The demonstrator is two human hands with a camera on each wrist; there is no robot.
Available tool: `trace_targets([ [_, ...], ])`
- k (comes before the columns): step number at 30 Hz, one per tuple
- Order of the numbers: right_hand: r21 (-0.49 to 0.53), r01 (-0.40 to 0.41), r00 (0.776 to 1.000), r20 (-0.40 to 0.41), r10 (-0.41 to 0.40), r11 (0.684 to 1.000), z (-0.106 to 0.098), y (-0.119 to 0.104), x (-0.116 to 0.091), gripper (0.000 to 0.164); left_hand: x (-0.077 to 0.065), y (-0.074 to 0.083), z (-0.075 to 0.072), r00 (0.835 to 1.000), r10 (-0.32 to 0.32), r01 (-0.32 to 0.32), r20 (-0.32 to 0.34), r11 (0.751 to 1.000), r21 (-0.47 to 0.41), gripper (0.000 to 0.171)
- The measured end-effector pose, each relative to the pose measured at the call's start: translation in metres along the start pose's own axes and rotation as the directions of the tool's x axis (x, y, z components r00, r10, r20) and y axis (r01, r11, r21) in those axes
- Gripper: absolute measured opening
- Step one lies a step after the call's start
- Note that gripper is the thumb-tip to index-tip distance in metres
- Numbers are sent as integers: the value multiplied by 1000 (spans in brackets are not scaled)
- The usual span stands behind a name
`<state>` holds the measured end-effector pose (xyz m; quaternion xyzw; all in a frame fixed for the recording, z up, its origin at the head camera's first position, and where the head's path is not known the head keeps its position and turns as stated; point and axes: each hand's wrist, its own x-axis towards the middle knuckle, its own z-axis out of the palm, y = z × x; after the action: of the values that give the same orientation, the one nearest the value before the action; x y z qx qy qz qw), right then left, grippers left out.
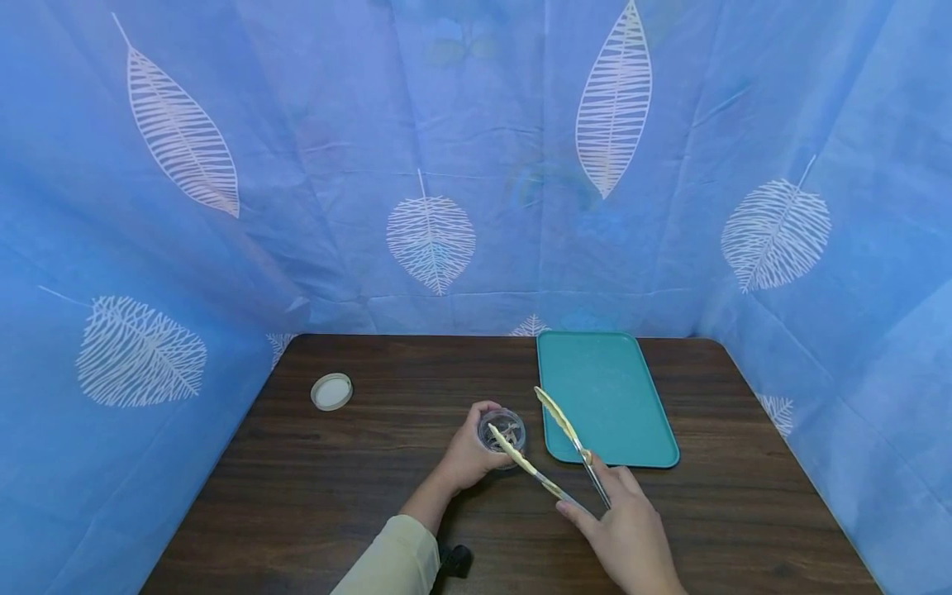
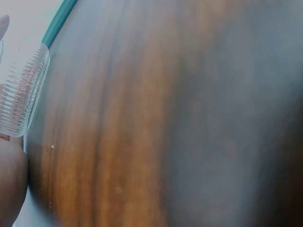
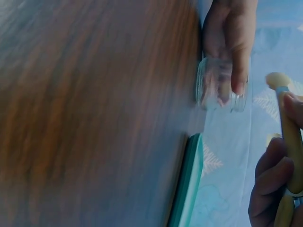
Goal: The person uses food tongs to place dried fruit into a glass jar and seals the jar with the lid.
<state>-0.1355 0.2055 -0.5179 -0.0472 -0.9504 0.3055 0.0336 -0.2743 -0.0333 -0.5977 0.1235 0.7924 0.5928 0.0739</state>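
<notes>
A clear jar with thin brownish pieces inside stands on the table, its mouth uncovered. My left hand holds it round the side; in the right wrist view the thumb lies along the glass jar. Ridged clear wall of the jar shows at the left edge of the left wrist view. In my right hand is a pair of tongs with pale yellow tips, its arms spread apart. One tip appears over the jar's mouth, the other near the tray's left edge. Nothing shows between the tips.
A teal tray lies at the back right of the dark wooden table. At the back left is a round lid with a white middle. A small black object sits by the left sleeve. Blue leaf-patterned curtains surround the table.
</notes>
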Motion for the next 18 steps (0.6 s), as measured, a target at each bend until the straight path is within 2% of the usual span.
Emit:
trace_targets([
  [4, -5, -53, 999, -6, 53, 999, -4, 10, 0, 99, -1, 2, 1, 1000, -25, 25, 4, 1000, -2, 83],
  [10, -3, -109, 994, -32, 109, 994, -15, 30, 5, 102, -2, 3, 1, 999, -34, 34, 4, 999, -10, 84],
  [18, -5, -238, 966, -106, 236, 971, -40, 57, 16, 109, -2, 3, 0, 999, -43, 43, 1, 999, -6, 85],
])
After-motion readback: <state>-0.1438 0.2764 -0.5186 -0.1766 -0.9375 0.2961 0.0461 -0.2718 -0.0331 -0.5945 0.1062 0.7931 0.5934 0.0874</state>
